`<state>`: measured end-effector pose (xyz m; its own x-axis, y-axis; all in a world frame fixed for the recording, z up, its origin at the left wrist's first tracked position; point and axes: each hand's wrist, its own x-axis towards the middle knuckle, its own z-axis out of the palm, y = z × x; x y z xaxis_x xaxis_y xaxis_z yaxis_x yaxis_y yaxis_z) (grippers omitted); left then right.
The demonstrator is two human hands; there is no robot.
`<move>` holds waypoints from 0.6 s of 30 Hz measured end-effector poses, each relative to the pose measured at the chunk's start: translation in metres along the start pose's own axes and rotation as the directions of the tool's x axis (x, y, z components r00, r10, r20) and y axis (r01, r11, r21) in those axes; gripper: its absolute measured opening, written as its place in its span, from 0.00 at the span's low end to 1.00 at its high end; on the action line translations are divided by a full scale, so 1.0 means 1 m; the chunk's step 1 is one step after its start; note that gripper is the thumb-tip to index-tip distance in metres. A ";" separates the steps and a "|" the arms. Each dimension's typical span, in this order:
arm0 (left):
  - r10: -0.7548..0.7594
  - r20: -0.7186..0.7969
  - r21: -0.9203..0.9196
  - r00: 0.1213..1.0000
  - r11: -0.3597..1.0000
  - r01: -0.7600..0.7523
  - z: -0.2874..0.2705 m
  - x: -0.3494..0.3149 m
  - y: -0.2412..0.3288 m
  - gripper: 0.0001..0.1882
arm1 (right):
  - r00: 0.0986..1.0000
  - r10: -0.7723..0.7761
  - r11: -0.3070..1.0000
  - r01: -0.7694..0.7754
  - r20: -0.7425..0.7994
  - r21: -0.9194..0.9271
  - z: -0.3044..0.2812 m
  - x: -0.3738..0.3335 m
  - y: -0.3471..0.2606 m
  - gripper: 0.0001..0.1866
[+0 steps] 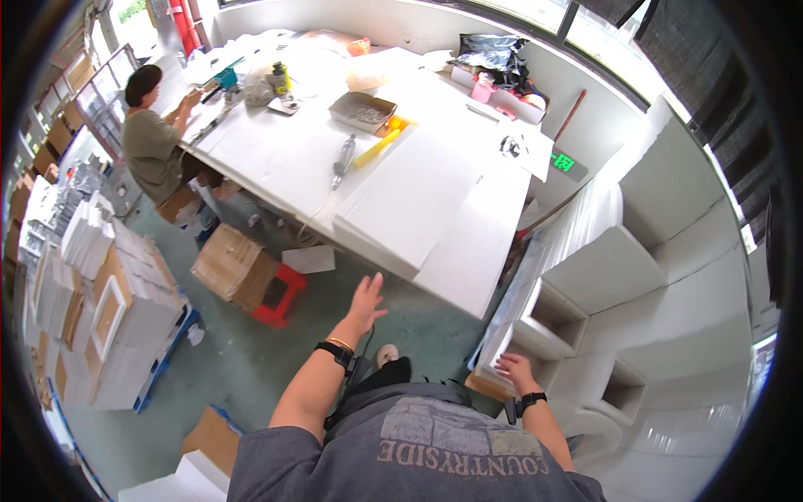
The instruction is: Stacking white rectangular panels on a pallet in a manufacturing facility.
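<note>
My left hand (365,303) is in the air just short of the near edge of a large white table (460,280), fingers apart and nothing in them. Lower right, my right hand (517,372) hangs beside a white open-fronted box unit (556,314), its fingers loosely spread and empty. A stack of white boards (410,197) lies on the table ahead of my left hand. Past it are a grey power tool (344,159) with a cord, a yellow curved handle-like piece (376,149) and an open cardboard box (362,110) of small parts.
Another person (155,138) sits at the table's far left. Below stand a cardboard box (234,263) and a red plastic stool (288,297). Stacked white panels (134,335) rest on blue pallets at left. Tall white panels (686,293) line the right, near a red-handled pole (570,113).
</note>
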<state>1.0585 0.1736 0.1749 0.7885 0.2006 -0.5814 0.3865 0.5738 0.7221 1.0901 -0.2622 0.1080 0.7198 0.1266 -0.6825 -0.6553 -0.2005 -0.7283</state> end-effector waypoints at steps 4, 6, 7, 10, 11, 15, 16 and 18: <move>0.035 -0.230 -0.145 0.973 0.987 -0.070 0.017 0.052 0.043 0.56 | 0.993 -0.120 0.989 0.121 0.024 -0.088 0.010 0.050 -0.102 0.15; 0.006 -0.307 -0.169 0.952 0.984 -0.061 0.027 0.063 0.058 0.58 | 0.979 -0.203 0.952 0.203 0.024 -0.229 0.025 0.065 -0.153 0.13; -0.007 -0.343 -0.147 0.939 0.988 -0.046 0.038 0.064 0.069 0.58 | 0.956 -0.290 0.889 0.288 0.050 -0.357 0.024 0.076 -0.172 0.16; 0.137 -0.436 -0.129 0.889 0.969 -0.213 0.035 0.091 0.059 0.57 | 0.804 -0.538 0.482 0.539 0.253 -0.691 0.061 0.104 -0.243 0.22; 0.119 -0.469 -0.150 0.875 0.966 -0.212 0.043 0.090 0.061 0.56 | 0.844 -0.476 0.514 0.495 0.248 -0.700 0.069 0.112 -0.265 0.25; 0.264 -0.530 -0.055 0.806 0.938 -0.343 0.020 0.124 0.018 0.46 | 0.654 -0.652 0.294 0.685 0.385 -0.666 0.104 0.181 -0.322 0.28; 0.273 -0.537 -0.055 0.798 0.933 -0.356 0.030 0.123 0.022 0.46 | 0.605 -0.687 0.222 0.701 0.402 -0.677 0.107 0.198 -0.338 0.29; 0.180 -0.477 -0.226 0.860 0.921 -0.318 0.053 0.110 0.036 0.46 | 0.522 -0.728 0.090 0.716 0.445 -0.692 0.108 0.241 -0.371 0.32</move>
<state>1.1849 0.1741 0.1565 0.5198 0.6546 -0.5490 -0.0030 0.6440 0.7650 1.4814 -0.0523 0.2069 0.7505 0.6444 0.1466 0.6149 -0.5996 -0.5122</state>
